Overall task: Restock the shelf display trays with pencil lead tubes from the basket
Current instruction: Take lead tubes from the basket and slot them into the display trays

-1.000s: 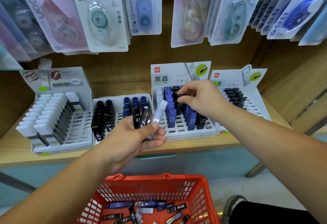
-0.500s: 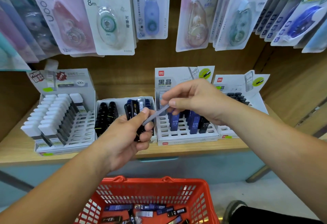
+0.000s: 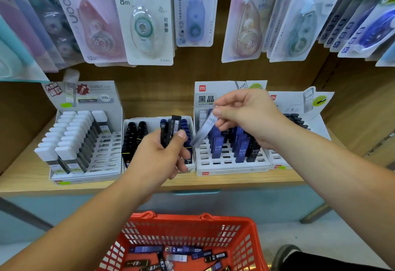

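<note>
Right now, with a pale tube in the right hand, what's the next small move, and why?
Probably lower the pale tube into an open slot of the tray below, near the pale tubes at its back left: the right hand pinches it above that tray.

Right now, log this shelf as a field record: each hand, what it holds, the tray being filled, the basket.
left hand: grips a bundle of dark tubes
right hand: pinches a pale grey tube marked HB 0.5, held tilted
blue-tube tray: blue and black tubes stand upright in it; front slots unfilled
white-capped tray: at the left of the shelf, front slots unfilled
basket: red, below the shelf edge, with loose tubes lying in it
</note>
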